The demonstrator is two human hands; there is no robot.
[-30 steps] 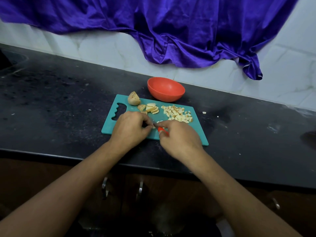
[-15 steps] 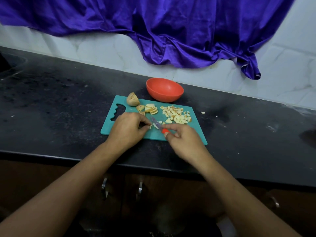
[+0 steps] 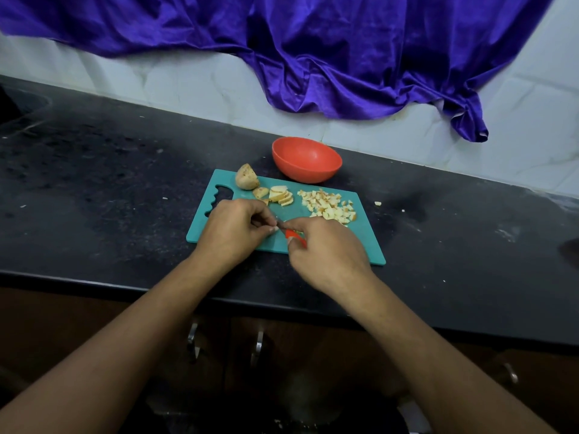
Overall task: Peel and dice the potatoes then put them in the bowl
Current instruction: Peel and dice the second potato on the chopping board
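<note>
Left hand [image 3: 233, 233]: we see it knuckles-up over the near left part of the board, fingers curled down beside the blade. We cannot tell whether they pin a piece underneath.
Right hand [image 3: 326, 249]: we see its fingers wrapped round the red handle of the knife [image 3: 293, 234], blade pointing toward the left fingertips.
Cutting board [image 3: 363, 245]: teal, lying on the black counter [image 3: 109, 183] near its front edge.
Diced potato [image 3: 329, 206]: we count a loose heap on the board's far right part.
Potato slices [image 3: 281, 195]: a short fanned stack left of the heap.
Potato chunk [image 3: 246, 177]: uncut, at the board's far left corner.
Bowl [image 3: 305, 172]: orange, on the counter just past the board's far edge.
Purple cloth [image 3: 313, 51]: we see it draped down the wall behind.
</note>
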